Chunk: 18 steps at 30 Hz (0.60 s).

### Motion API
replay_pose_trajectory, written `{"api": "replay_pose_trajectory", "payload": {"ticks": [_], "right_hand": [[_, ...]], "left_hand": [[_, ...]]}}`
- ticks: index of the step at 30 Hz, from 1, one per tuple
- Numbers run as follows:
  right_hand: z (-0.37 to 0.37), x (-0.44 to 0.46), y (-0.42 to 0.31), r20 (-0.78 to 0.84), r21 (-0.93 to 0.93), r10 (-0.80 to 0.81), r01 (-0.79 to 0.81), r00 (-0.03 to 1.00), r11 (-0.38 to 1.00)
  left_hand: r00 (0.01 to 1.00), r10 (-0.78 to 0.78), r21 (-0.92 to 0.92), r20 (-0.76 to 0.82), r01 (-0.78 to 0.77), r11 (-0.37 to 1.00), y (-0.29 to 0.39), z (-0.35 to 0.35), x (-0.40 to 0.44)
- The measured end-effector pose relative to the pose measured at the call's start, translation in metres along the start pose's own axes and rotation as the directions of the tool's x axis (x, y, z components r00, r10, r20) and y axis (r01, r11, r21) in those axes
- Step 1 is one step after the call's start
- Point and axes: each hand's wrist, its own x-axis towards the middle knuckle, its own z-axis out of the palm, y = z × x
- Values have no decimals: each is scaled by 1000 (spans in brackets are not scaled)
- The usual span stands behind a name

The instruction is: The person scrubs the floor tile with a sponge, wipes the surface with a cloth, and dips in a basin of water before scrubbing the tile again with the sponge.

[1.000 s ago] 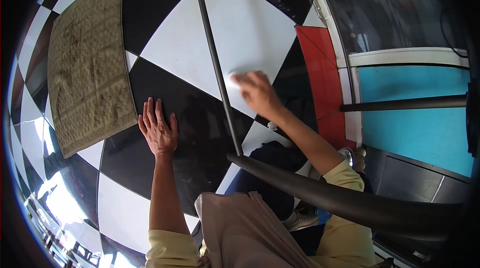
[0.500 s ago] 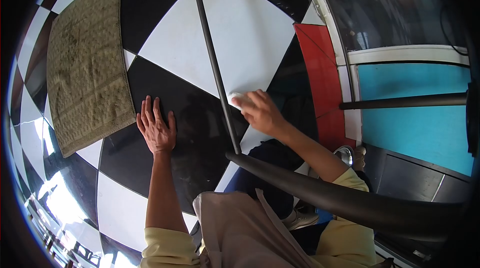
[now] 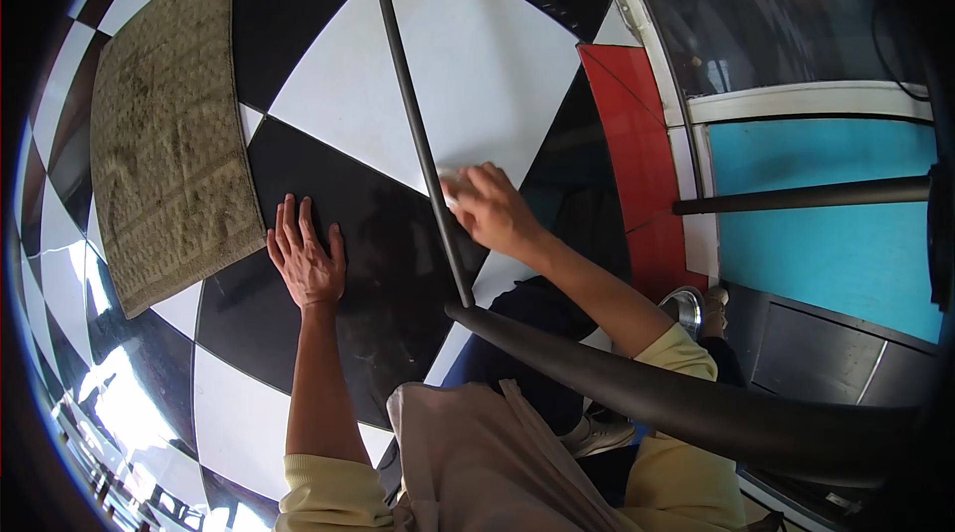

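Note:
My left hand (image 3: 308, 256) lies flat on a black floor tile (image 3: 328, 174), fingers spread, beside the corner of a textured brown-green mat (image 3: 174, 134). Pinched in my right hand (image 3: 492, 211) is a small white object (image 3: 456, 186), possibly a cloth or sponge, mostly covered by the fingers. That hand is low over the tiles, near the lower corner of a large white tile (image 3: 428, 65) and just right of a thin dark pole (image 3: 406, 85).
A thick dark tube (image 3: 676, 393) crosses above my right forearm. To the right are a red panel (image 3: 632, 144), a turquoise panel (image 3: 816, 224) and a dark horizontal bar (image 3: 796, 196). A round metal item (image 3: 684, 305) sits near my right elbow.
My right hand has shifted left and slightly up since half a second ago, still gripping the white object. My left hand stays flat on the tile. The whole view has drifted slightly.

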Motion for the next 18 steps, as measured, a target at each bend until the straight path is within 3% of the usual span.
{"api": "replay_pose_trajectory", "payload": {"ticks": [3,4,7,8,11,13,15,17,18], "right_hand": [[-8,12,25,-163,8,97,-97,982,995],[-12,16,36,-173,-81,202,-218,964,973],[-6,7,13,-97,-37,184,-188,978,981],[-6,-4,4,-28,-9,58,-58,998,998],[-20,-16,16,-42,-16,139,-140,989,990],[-27,-20,33,-194,-66,268,-285,944,956],[-26,-34,13,-56,-41,251,-253,966,966],[-22,-46,-7,11,29,6,-7,1000,1000],[-27,-49,-1,-12,27,90,-89,996,996]], "left_hand": [[1000,2,-7,-2,-2,1000,1,-1,0],[1000,4,-7,-1,-4,1000,1,-2,0],[1000,2,-5,4,-2,1000,1,-2,0],[1000,2,-8,5,-2,1000,0,-2,0],[1000,1,-15,9,-1,1000,0,-3,-1],[1000,3,-20,9,-3,1000,1,-4,-1],[1000,4,-20,11,-3,1000,1,-3,0],[1000,1,-21,11,-1,1000,0,-3,-1],[1000,3,-23,10,-3,1000,1,-4,-1]]}}
